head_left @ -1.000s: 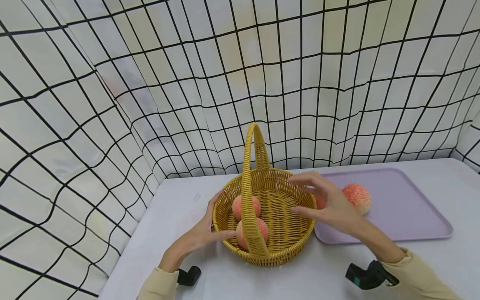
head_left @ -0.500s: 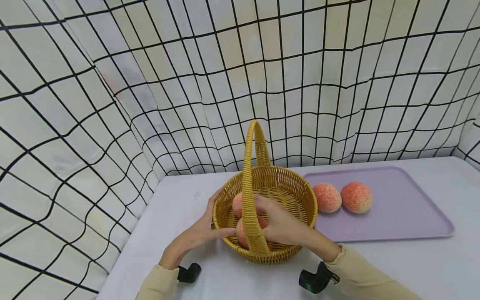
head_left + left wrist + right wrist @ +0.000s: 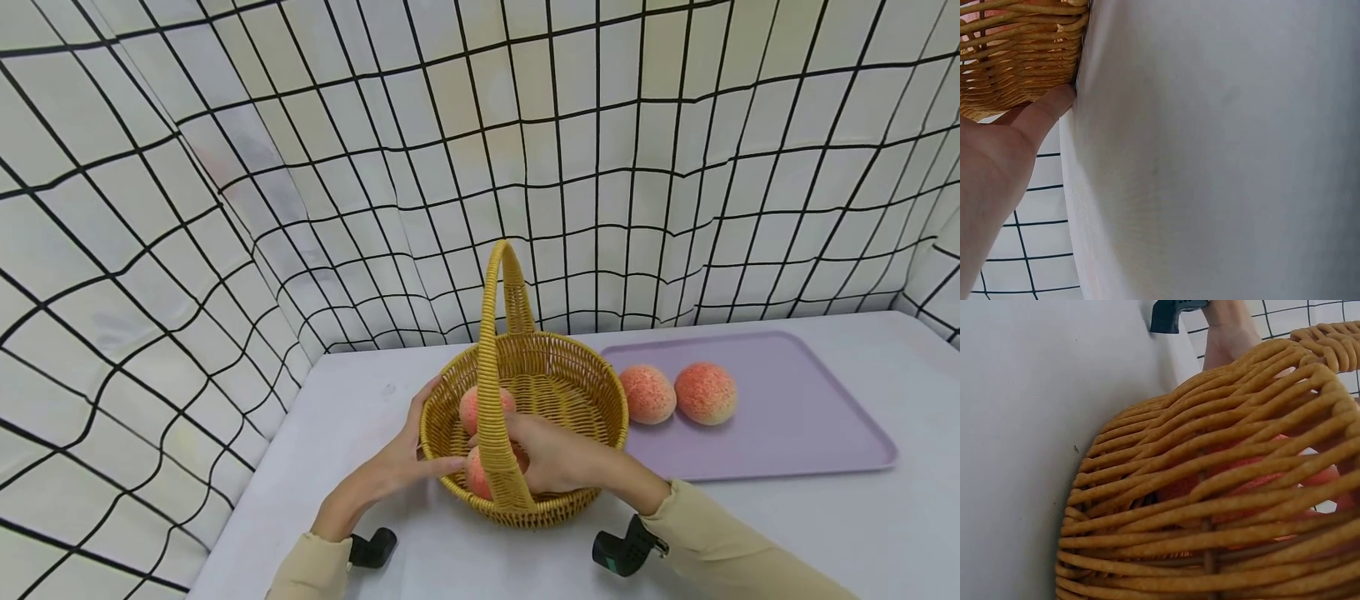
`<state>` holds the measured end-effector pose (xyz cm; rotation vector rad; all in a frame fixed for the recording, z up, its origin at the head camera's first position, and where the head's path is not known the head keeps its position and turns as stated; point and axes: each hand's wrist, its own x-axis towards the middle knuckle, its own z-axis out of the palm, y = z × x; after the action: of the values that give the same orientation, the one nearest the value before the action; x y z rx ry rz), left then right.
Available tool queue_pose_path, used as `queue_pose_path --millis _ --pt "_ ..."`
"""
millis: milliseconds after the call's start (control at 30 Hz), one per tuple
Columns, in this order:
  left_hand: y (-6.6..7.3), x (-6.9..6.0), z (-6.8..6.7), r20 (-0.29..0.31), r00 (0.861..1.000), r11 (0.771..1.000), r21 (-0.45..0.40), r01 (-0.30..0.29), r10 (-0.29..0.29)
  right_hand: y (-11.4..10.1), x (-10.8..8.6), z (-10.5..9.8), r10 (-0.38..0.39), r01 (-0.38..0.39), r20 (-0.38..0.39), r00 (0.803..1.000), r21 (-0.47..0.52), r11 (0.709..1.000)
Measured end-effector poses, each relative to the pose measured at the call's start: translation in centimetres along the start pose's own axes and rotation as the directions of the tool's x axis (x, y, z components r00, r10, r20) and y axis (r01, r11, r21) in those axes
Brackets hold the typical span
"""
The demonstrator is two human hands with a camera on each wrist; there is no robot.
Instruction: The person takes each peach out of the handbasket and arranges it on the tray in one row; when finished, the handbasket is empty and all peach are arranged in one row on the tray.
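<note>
Fingers (image 3: 519, 426) around a speckled, coral-pink peach (image 3: 477, 477)

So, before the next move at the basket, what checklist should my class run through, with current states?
1. Basket upright on the table: ok.
2. Left grip against the basket's side: ok.
3. Right grip firmly holding the nearer peach: cannot tell; the handle partly hides it.
4. Right grip clear of the handle in the head view: not ok; it passes partly behind.
5. Tray flat on the table, two peaches on it: ok.
</note>
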<state>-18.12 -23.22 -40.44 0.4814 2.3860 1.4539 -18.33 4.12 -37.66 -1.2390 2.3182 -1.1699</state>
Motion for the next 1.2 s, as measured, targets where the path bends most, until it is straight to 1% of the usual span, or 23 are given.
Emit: queue_pose_path --millis 167,300,367,500,567,633,700,733,833,900,933,1000,1067,1133,1200 --pt "0.0 0.0 0.0 -0.005 1.0 1.0 0.012 0.007 -0.007 0.0 0.2 0.1 0.01 -0.01 0.016 1.0 -0.001 1.0" --pt "0.0 0.0 -0.1 -0.007 1.0 1.0 0.013 0.006 -0.006 0.0 0.3 0.1 -0.001 0.001 0.016 1.0 0.003 1.0" --pt "-0.1 0.0 -0.1 -0.007 1.0 1.0 0.01 0.004 -0.004 -0.1 0.3 0.1 -0.01 0.01 0.004 1.0 -0.007 1.0" --pt "-0.1 0.0 -0.1 -0.003 1.0 1.0 0.003 0.002 -0.002 -0.1 0.0 -0.2 -0.026 0.024 -0.063 0.998 -0.035 0.999" --pt "-0.1 0.0 -0.1 -0.003 1.0 1.0 0.007 0.001 -0.001 -0.1 -0.4 -0.6 -0.023 0.017 -0.118 0.993 -0.054 0.998" --pt "0.0 0.0 -0.1 -0.002 1.0 1.0 0.012 0.001 -0.001 -0.2 -1.1 -1.3 -0.008 0.0 -0.177 0.984 -0.045 0.999" --pt "0.1 0.0 -0.1 0.0 1.0 1.0 0.019 0.0 0.0 -0.5 -2.0 -2.4 0.025 -0.029 -0.237 0.971 -0.011 1.0" --pt "0.2 0.0 -0.1 0.0 1.0 1.0 0.021 -0.002 0.002 -0.6 -2.6 -3.1 0.041 -0.036 -0.263 0.964 0.024 0.999" --pt "0.3 0.1 -0.1 0.004 1.0 1.0 0.017 -0.011 0.011 -1.1 -4.6 -5.6 0.102 -0.058 -0.314 0.944 0.147 0.987" --pt "0.3 0.1 -0.1 0.008 1.0 1.0 0.011 -0.013 0.013 -1.4 -6.2 -7.5 0.13 -0.063 -0.339 0.932 0.202 0.977" --pt "0.3 0.1 -0.1 0.007 1.0 1.0 0.006 -0.013 0.013 -1.5 -7.0 -8.4 0.144 -0.074 -0.352 0.925 0.206 0.976" --pt "0.1 0.1 -0.1 0.008 1.0 1.0 0.003 -0.015 0.015 -1.7 -8.6 -10.1 0.163 -0.098 -0.382 0.91 0.185 0.978" --pt "0.0 0.0 -0.1 0.007 1.0 1.0 0.006 -0.015 0.015 -1.7 -10.4 -11.5 0.188 -0.145 -0.414 0.891 0.132 0.981" --pt "0.1 0.0 -0.1 0.004 1.0 1.0 0.01 -0.019 0.019 -1.2 -12.2 -12.7 0.191 -0.193 -0.452 0.871 0.041 0.98" --pt "0.1 0.0 -0.1 0.004 1.0 1.0 0.015 -0.017 0.017 -0.3 -14.1 -13.6 0.184 -0.228 -0.49 0.852 -0.03 0.973"
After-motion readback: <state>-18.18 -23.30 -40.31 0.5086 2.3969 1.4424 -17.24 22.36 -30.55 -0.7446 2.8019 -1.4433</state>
